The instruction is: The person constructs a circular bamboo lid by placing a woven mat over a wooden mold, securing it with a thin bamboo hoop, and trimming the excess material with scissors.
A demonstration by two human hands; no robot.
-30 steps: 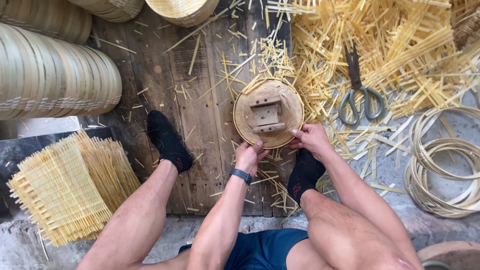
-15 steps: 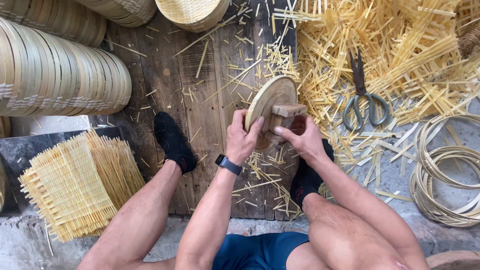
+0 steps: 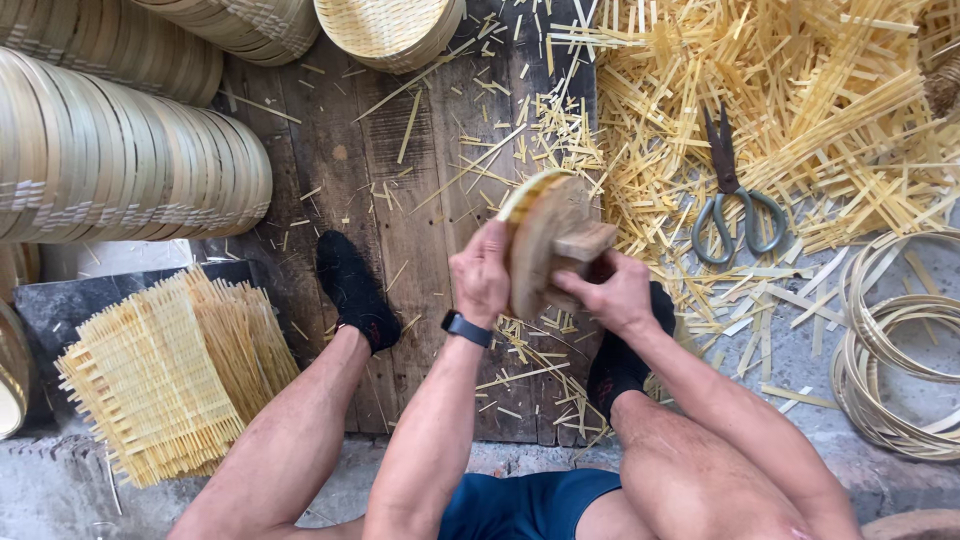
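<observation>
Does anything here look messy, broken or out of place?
Nothing looks broken. Loose bamboo strips lie scattered in a heap across the floor, half burying the scissors, and more litter the wooden boards. The left hand and right hand hold a round wooden disc tilted on edge.

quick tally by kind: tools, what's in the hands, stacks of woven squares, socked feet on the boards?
Scissors: 1
Round wooden mould, held on edge by left hand and right hand: 1
Stack of woven bamboo mats: 1
Black socks: 2 (second sock)
Total: 5
</observation>
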